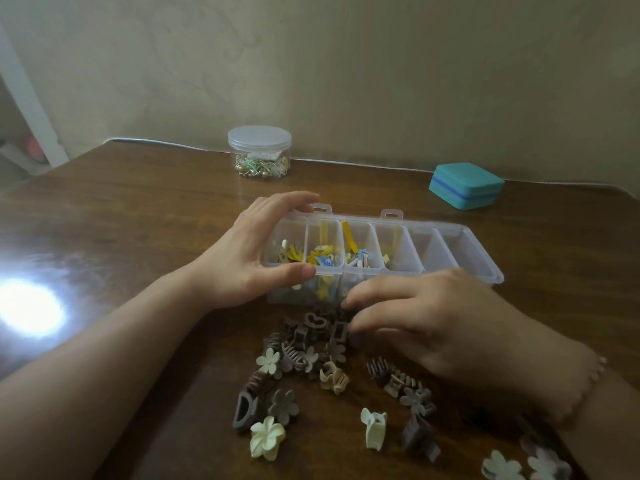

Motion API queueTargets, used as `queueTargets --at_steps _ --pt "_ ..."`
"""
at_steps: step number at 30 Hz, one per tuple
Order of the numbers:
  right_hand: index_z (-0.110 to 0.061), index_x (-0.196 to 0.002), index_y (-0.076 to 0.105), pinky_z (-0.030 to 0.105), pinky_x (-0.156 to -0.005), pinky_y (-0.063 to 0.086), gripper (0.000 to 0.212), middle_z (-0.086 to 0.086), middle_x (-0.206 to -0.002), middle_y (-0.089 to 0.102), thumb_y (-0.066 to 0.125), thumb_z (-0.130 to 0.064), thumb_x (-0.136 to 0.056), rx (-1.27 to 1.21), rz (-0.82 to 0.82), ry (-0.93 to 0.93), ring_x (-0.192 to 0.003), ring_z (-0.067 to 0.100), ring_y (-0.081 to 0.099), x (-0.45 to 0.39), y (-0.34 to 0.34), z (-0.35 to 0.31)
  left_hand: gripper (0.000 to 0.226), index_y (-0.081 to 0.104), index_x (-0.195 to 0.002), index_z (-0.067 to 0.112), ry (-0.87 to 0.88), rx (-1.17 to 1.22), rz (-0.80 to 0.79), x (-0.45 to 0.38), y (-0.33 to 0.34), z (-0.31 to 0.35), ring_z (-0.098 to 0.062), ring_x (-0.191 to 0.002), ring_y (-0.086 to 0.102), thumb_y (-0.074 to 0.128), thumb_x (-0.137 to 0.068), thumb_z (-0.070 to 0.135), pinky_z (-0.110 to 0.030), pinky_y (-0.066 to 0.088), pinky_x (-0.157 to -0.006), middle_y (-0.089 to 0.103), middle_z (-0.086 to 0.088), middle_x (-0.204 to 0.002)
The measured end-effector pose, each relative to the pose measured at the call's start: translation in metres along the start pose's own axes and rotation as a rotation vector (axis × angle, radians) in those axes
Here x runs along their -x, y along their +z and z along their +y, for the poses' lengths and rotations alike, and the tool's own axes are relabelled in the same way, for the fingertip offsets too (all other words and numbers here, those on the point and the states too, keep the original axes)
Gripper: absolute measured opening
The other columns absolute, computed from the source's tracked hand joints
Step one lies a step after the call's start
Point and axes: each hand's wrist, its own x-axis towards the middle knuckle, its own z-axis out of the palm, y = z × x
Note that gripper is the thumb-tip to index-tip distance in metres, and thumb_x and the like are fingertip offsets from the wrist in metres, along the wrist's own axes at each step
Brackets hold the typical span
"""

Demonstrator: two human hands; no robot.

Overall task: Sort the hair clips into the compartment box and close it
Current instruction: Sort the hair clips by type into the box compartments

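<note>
A clear plastic compartment box (464, 244) lies open in the middle of the table, its left compartments holding small yellow, blue and white clips. My left hand (249, 251) grips the box's left end, thumb on the near wall, fingers over the far rim. My right hand (426, 317) rests just in front of the box, fingertips curled down into a pile of brown and grey hair clips (311, 337); whether a clip is pinched is hidden. More clips lie loose nearer me, among them a cream flower clip (266, 438) and a pale green claw clip (374, 427).
A round clear jar (259, 152) with a lid and small trinkets stands at the back. A teal case (465, 185) sits at the back right by the wall. A bright light glare (27, 306) marks the wooden table at the left. More flower clips (519, 465) lie at the near right edge.
</note>
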Motion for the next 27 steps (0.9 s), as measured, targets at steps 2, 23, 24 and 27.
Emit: queueTargets --at_steps 2,23,24,27 --pt "-0.034 -0.111 0.067 0.032 -0.066 0.059 0.032 -0.019 -0.123 0.062 0.072 -0.019 -0.084 0.006 -0.021 -0.007 -0.096 0.004 0.066 -0.001 0.003 0.001 0.081 0.040 -0.146 0.033 0.005 -0.005 0.003 0.000 0.000 0.000 -0.009 -0.132 0.043 0.063 -0.074 0.061 -0.047 0.035 -0.112 0.048 0.022 -0.134" --pt "-0.029 -0.091 0.066 0.034 -0.061 0.052 0.014 -0.010 -0.087 0.068 0.065 -0.041 -0.083 -0.070 0.542 0.428 -0.078 0.009 0.059 0.004 -0.004 0.025 0.082 0.040 -0.146 0.030 0.000 0.012 0.000 0.000 0.001 0.001 -0.013 -0.133 0.044 0.063 -0.073 0.060 -0.046 0.035 -0.113 0.049 0.017 -0.136" --pt "-0.026 -0.090 0.068 0.037 -0.064 0.053 0.017 -0.010 -0.090 0.069 0.062 -0.041 -0.085 -0.039 0.526 0.415 -0.080 0.010 0.059 0.006 -0.003 0.027 0.082 0.040 -0.146 0.031 -0.001 0.011 0.000 0.000 0.001 0.001 -0.012 -0.133 0.044 0.063 -0.073 0.061 -0.045 0.035 -0.113 0.049 0.017 -0.136" --pt "-0.019 -0.091 0.071 0.033 -0.069 0.053 0.016 -0.007 -0.093 0.071 0.062 -0.030 -0.084 -0.036 0.526 0.271 -0.084 0.012 0.063 0.007 -0.008 0.022 0.080 0.040 -0.145 0.034 -0.002 0.008 0.000 0.000 0.000 0.001 -0.010 -0.132 0.044 0.063 -0.073 0.062 -0.046 0.036 -0.112 0.050 0.016 -0.136"
